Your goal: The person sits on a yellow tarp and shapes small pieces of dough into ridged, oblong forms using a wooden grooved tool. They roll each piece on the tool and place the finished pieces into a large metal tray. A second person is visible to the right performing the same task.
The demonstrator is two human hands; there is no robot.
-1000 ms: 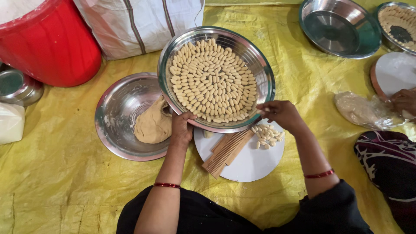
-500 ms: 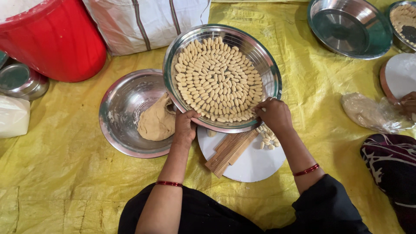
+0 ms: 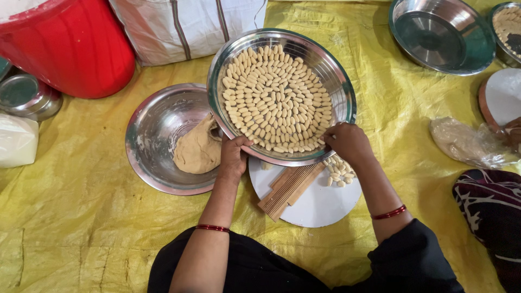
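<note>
Head view: both hands, left hand and right hand, pinch the round steel tray of pale dough pieces; keeping it level seems wise.

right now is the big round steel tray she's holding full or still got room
Nearly full: the round steel tray is packed with rows of small pale dough pieces; only the sloping rim stays bare.

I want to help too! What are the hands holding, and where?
Both the left hand and right hand grip the near rim of the steel tray filled with dough pieces.
</note>
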